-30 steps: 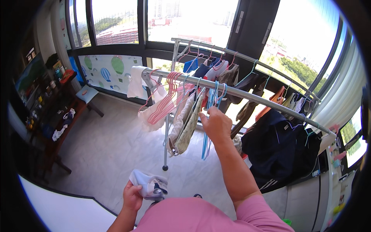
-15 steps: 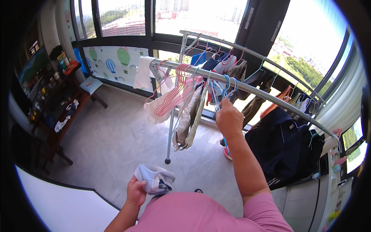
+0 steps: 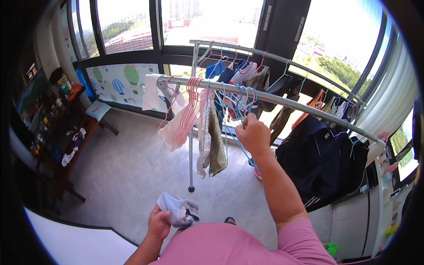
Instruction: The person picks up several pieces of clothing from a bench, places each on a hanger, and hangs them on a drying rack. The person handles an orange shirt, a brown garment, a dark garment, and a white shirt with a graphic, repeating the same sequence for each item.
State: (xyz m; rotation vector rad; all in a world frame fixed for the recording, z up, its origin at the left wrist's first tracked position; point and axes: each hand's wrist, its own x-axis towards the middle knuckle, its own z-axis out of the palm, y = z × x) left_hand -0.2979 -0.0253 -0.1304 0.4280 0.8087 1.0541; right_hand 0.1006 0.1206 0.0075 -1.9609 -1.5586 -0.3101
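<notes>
My left hand [image 3: 159, 221] is low in front of my body, closed on a bunched light-grey and white garment [image 3: 176, 208] with a dark patch. Raised to the near rail of the drying rack [image 3: 282, 100], my right hand [image 3: 254, 136] is wrapped round blue hangers [image 3: 247, 155] just below their hooks. Some blue hooks still loop over the rail. To the left of that hand hang olive-green trousers [image 3: 217, 148] and, beside them, a cluster of pink hangers [image 3: 191, 110]. White cloths [image 3: 152, 92] drape at the rail's left end.
A far rail [image 3: 304, 66] carries several garments by the windows. Dark clothing with white stripes [image 3: 318, 163] hangs at the right. One rack leg [image 3: 191, 176] stands on the tiled floor. Left are a wooden bench [image 3: 77, 150] with clothes on it and a padded stool [image 3: 98, 109].
My right hand has tugged the blue hangers, which now fan out more to the left. The trousers and pink hangers have swung. My left hand still grips the garment; the view has shifted slightly.
</notes>
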